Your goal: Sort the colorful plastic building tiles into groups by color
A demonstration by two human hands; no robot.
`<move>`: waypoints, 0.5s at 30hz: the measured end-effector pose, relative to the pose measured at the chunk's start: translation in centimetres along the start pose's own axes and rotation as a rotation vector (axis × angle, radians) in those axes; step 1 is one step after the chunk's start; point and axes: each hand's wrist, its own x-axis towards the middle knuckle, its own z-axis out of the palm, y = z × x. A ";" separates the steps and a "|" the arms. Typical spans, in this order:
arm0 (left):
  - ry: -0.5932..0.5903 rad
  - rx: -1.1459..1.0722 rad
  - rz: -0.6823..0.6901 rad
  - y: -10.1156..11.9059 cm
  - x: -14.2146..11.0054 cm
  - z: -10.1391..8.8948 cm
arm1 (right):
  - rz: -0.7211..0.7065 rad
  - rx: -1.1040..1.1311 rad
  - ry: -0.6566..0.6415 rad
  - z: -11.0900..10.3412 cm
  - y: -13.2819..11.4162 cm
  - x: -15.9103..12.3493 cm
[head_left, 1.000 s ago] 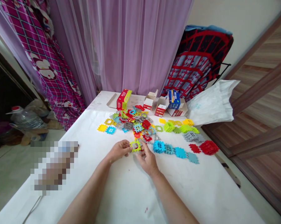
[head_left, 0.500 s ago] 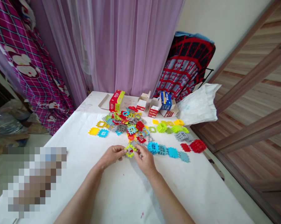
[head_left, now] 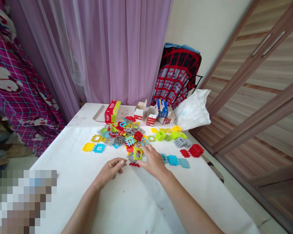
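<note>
Room: purple curtain (head_left: 112, 48) behind, sliding wardrobe doors (head_left: 255, 97) to the right, red-and-black chair (head_left: 177, 76) against the wall.
Worktop (head_left: 127, 201): white-covered, running out from the curtain.
Back edge: white plastic bag (head_left: 192, 110), red box (head_left: 112, 111), blue box (head_left: 162, 108), and small opened cartons (head_left: 142, 112) between them.
Middle: heaped pile of interlocking plastic tiles (head_left: 122, 136), mixed colours.
Right of pile: loose row of blue tiles (head_left: 173, 160), with a red tile cluster (head_left: 196, 150) further out.
Left of pile: yellow tile (head_left: 88, 147), just beside a blue tile (head_left: 99, 148).
Left hand (head_left: 109, 172): grip spread, empty, on the near side of the pile.
Right hand (head_left: 152, 161): grip spread, nothing pinched, fingers (head_left: 143, 156) reaching over the pile's near edge.
Lime ring tile (head_left: 138, 153): lying on the pile's near edge, just beside the right fingers; contact cannot be told.
</note>
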 end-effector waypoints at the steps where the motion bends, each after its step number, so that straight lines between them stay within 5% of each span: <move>1: 0.015 -0.006 -0.005 0.1 0.0 0.0 | 0.016 -0.015 0.015 -1.0 2.0 0.8; 8: 0.049 0.024 -0.030 0.1 0.2 0.4 | 0.246 -0.304 -0.135 -7.0 15.6 7.4; 15: 0.073 -0.006 -0.034 -0.3 0.5 0.2 | 0.198 -0.252 -0.169 -5.9 17.9 10.7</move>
